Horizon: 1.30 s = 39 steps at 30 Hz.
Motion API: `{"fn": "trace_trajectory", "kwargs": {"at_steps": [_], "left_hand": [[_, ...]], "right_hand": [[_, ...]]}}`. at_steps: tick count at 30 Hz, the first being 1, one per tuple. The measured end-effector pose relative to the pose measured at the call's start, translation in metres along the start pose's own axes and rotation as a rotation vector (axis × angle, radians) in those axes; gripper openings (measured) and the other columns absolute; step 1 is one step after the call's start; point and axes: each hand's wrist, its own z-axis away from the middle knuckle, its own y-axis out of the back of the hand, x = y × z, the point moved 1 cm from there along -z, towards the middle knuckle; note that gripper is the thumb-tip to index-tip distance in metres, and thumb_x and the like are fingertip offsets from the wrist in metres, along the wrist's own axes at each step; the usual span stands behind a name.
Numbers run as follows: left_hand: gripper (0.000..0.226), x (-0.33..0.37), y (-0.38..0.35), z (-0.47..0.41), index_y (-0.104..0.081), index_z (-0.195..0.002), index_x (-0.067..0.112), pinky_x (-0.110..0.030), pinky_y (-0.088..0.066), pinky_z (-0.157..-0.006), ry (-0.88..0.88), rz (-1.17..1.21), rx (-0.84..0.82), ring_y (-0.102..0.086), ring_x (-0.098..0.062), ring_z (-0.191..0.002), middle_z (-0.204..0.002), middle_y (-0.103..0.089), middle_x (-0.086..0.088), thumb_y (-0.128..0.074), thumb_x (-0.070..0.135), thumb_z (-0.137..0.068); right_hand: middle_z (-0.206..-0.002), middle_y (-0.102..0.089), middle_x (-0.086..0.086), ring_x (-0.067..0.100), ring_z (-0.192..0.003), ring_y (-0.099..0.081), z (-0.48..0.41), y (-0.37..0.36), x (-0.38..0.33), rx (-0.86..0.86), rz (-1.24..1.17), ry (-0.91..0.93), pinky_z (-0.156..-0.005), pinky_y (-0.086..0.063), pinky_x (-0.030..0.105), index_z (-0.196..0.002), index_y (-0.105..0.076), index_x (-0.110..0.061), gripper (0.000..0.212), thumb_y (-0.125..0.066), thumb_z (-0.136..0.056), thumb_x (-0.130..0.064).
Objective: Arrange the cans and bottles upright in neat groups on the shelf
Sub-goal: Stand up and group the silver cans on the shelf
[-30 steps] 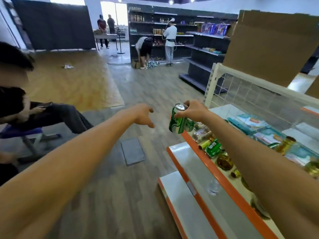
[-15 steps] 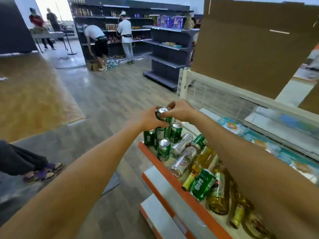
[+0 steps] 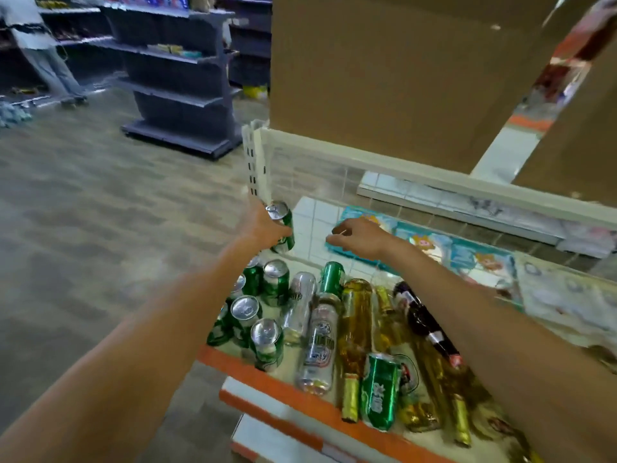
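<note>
Left hand [image 3: 267,228]: we are gripping a green can [image 3: 283,222] at the shelf's [image 3: 267,379] back-left corner.
Right hand [image 3: 359,237]: hovering nearby, loosely curled, empty.
Done: standing cans [image 3: 267,339] grouping at left.
Remaining: bottles [image 3: 355,329] and lying cans [image 3: 317,345], all flat.

Bright, even indoor light; motion blur throughout; wide-angle bending at edges; soft shadows.

The shelf [image 3: 240,370] had an orange front edge and a pale deck. The far can [image 3: 283,225] at its back left corner was green with a silver top, as were the upright cans [image 3: 267,342] along the left edge. A lying can [image 3: 317,349] was silver with red lettering; a second lying can [image 3: 380,392] was green with white characters. The bottles [image 3: 355,315] were golden yellow, a last bottle [image 3: 424,319] dark.
</note>
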Motion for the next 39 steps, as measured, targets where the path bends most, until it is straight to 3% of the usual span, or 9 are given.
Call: {"fn": "trace_trajectory", "kwargs": {"at_steps": [4,11,15,20,25,29,34,37,39], "left_hand": [[0.07,-0.015,-0.024,-0.025,-0.053,-0.119,0.004,-0.029,-0.052,-0.061,0.006,-0.135,-0.071,-0.063,-0.026,-0.091,-0.103,-0.064,-0.012,-0.085,0.039,-0.067],[0.073,-0.045,-0.052,-0.034,-0.047,-0.115,0.007,-0.043,-0.056,-0.08,0.019,-0.416,-0.163,-0.062,-0.029,-0.087,-0.095,-0.061,-0.009,-0.079,0.053,-0.069],[0.065,-0.057,-0.065,-0.034,-0.05,-0.105,0.009,-0.053,-0.038,-0.103,0.052,-0.601,-0.154,-0.059,-0.031,-0.096,-0.077,-0.051,-0.002,-0.073,0.061,-0.072],[0.08,-0.06,-0.066,-0.041,-0.051,-0.124,0.006,-0.065,-0.019,-0.113,0.155,-0.6,-0.174,-0.054,-0.04,-0.119,-0.122,-0.061,-0.018,-0.073,0.063,-0.072],[0.079,-0.058,-0.061,-0.04,-0.045,-0.13,0.004,-0.065,-0.018,-0.113,0.153,-0.587,-0.134,-0.053,-0.041,-0.121,-0.125,-0.06,-0.019,-0.076,0.054,-0.077],[0.063,-0.042,-0.051,-0.039,-0.049,-0.119,0.003,-0.048,-0.047,-0.095,0.114,-0.414,-0.199,-0.06,-0.037,-0.103,-0.118,-0.063,-0.019,-0.074,0.045,-0.078],[0.046,0.004,-0.035,-0.015,-0.054,-0.13,0.009,-0.037,-0.046,-0.086,-0.125,-0.324,-0.085,-0.058,-0.031,-0.111,-0.123,-0.061,-0.011,-0.062,0.03,-0.09],[0.017,0.018,-0.027,0.011,-0.069,-0.097,0.009,-0.03,-0.045,-0.07,-0.201,-0.295,-0.091,-0.062,-0.027,-0.089,-0.1,-0.066,-0.011,-0.06,0.022,-0.09],[0.018,0.019,-0.023,0.029,-0.073,-0.09,0.004,-0.033,-0.05,-0.073,-0.245,-0.318,-0.125,-0.065,-0.029,-0.088,-0.096,-0.07,-0.013,-0.062,0.018,-0.089]], "right_hand": [[-0.131,-0.059,0.008,0.023,-0.116,-0.056,-0.005,-0.007,0.023,0.008,0.025,-0.094,-0.089,-0.042,0.027,-0.13,-0.059,-0.01,0.05,-0.062,-0.094,-0.043],[-0.135,-0.052,0.008,0.024,-0.119,-0.053,0.005,-0.023,0.06,-0.028,0.054,-0.201,-0.088,-0.039,0.026,-0.134,-0.056,-0.01,0.051,-0.057,-0.096,-0.045],[-0.138,-0.054,0.008,0.024,-0.122,-0.053,0.008,-0.033,0.074,-0.026,0.048,-0.237,-0.094,-0.042,0.03,-0.134,-0.054,-0.011,0.052,-0.057,-0.095,-0.046],[-0.136,-0.055,0.006,0.022,-0.12,-0.053,0.012,-0.048,0.077,-0.038,0.042,-0.252,-0.091,-0.042,0.031,-0.134,-0.055,-0.014,0.053,-0.058,-0.094,-0.049],[-0.136,-0.055,0.007,0.023,-0.121,-0.053,0.018,-0.05,0.079,-0.064,0.067,-0.257,-0.093,-0.043,0.033,-0.133,-0.055,-0.014,0.055,-0.057,-0.094,-0.052],[-0.135,-0.056,0.007,0.023,-0.12,-0.053,0.02,-0.039,0.076,-0.039,0.081,-0.252,-0.094,-0.044,0.034,-0.132,-0.056,-0.013,0.052,-0.058,-0.094,-0.048],[-0.136,-0.055,0.007,0.024,-0.122,-0.053,0.023,-0.038,0.063,-0.043,0.115,-0.223,-0.098,-0.044,0.036,-0.131,-0.057,-0.014,0.052,-0.058,-0.093,-0.05],[-0.141,-0.052,0.007,0.024,-0.126,-0.051,0.022,-0.045,0.052,-0.082,0.148,-0.192,-0.098,-0.041,0.033,-0.134,-0.056,-0.013,0.053,-0.057,-0.095,-0.048],[-0.143,-0.05,0.009,0.026,-0.128,-0.049,0.021,-0.049,0.044,-0.109,0.164,-0.172,-0.1,-0.04,0.033,-0.137,-0.054,-0.01,0.053,-0.055,-0.097,-0.045]]}}
